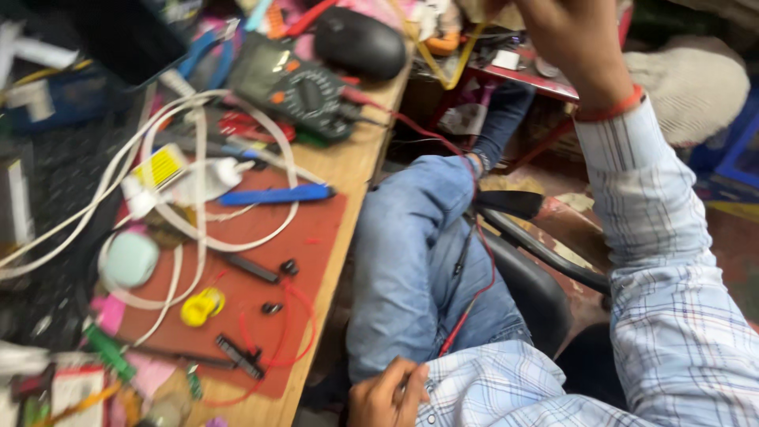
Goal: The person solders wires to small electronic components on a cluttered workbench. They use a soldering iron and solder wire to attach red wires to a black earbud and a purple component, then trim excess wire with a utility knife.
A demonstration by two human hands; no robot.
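Our fingers on the left hand (387, 395) curl loosely inward low against our lap, and we cannot tell whether they pinch anything, though the thin red and black test leads (466, 269) run down over our jeans toward that hand. Our right hand (573, 39) is raised to the top edge of the view; its fingers are cut off, so we cannot say whether they are spread or closed on something. The leads trail back up to the dark multimeter (296, 87), which lies on the wooden bench (348, 170) near a black computer mouse (360, 43). On the red work mat (308, 237) rest a blue pen-like tool (277, 194), white cables (198, 158), a yellow clip (202, 307), a pale green round case (129, 259) and a few small black parts. Judging from this, we have the meter out with leads attached, but no probe touches any part on the mat, so any measuring appears yet to be done.
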